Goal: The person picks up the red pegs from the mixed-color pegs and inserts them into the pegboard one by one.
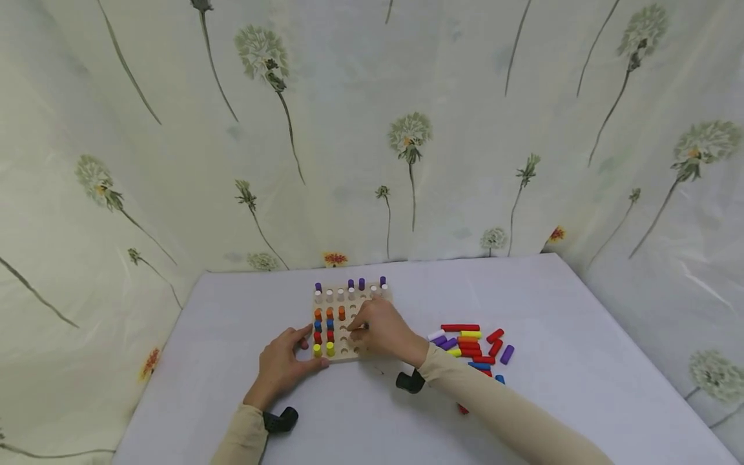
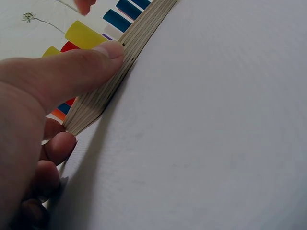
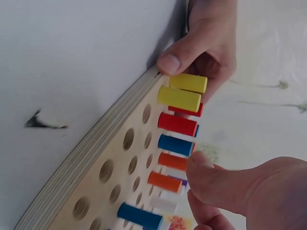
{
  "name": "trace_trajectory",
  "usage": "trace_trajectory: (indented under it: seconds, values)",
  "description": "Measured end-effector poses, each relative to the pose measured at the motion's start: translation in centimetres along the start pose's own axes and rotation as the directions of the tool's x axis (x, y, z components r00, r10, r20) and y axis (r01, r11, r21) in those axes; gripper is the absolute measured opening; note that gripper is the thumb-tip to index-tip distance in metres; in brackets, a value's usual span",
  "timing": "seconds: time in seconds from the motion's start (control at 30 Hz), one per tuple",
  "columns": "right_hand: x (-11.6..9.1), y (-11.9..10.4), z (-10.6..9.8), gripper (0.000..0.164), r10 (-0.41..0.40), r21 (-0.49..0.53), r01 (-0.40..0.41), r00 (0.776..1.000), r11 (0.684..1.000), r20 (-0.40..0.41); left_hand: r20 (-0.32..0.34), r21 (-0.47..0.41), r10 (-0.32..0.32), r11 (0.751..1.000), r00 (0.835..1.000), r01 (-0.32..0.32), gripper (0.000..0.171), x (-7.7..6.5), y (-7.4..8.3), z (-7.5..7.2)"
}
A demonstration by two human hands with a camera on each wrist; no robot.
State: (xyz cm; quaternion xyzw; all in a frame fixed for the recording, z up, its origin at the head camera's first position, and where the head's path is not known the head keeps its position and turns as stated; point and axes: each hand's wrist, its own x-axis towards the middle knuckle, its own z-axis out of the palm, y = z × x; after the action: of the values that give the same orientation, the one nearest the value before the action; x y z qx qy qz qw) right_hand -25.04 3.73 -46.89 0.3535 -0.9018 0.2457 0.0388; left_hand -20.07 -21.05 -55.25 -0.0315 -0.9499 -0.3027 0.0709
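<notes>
Plainly dressed surface: desk (image 1: 197, 361) under smooth pale covering, with small dark mark (image 3: 43, 122) near the board's front edge in the right wrist view. Behind and to both sides, pale hanging cloth (image 1: 442, 206) printed with dandelion heads, long stems and a few orange-red blooms low down. On the desk, toward its far edge and left of centre, flat on its base: wooden pegboard (image 3: 117, 155), layered edge visible, drilled with round holes in rows. Upright in it, far row to near: purple, white, orange, blue, red, then two yellow pegs (image 1: 330, 349) at the near left corner; further blue peg (image 3: 140, 216) apart from the left-hand pair. Well to the right of the board, scattered loose pegs (image 1: 469, 346) in red, yellow, purple, blue and white, lying on their sides. Left hand (image 1: 281, 361) low at the near left corner, thumb along the front edge, fingers bent against the left side; grip closed around the board's corner. Right hand (image 1: 383, 326) reaching in from the right, above the board's middle, knuckles up, fingers bent downward, thumb near the orange pegs; cannot tell whether pinching a peg, fingertips being partly hidden. On both arms, light beige sleeves (image 1: 241, 439).
</notes>
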Motion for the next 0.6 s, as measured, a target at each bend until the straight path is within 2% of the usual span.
trace_trajectory:
  seconds: [0.23, 0.43, 0.6]
  values:
    - [-2.0, 1.6, -2.1, 0.006, 0.029, 0.028, -0.031, 0.996, 0.999, 0.079, -0.002, -0.015, -0.007, 1.0, 1.0, 0.007, 0.086, 0.0, 0.0, 0.1]
    - [-4.9, 3.1, -5.0, 0.012, 0.132, -0.01, -0.132, 0.975, 0.991, 0.179, 0.011, -0.017, -0.012, 1.0, 1.0, 0.012, 0.086, 0.0, 0.2, 0.3]
    - [-7.1, 4.5, -6.7, 0.016, 0.204, -0.031, -0.202, 0.959, 0.979, 0.198, 0.006, -0.005, -0.01, 1.0, 1.0, 0.01, 0.087, -0.1, 0.1, 0.0]
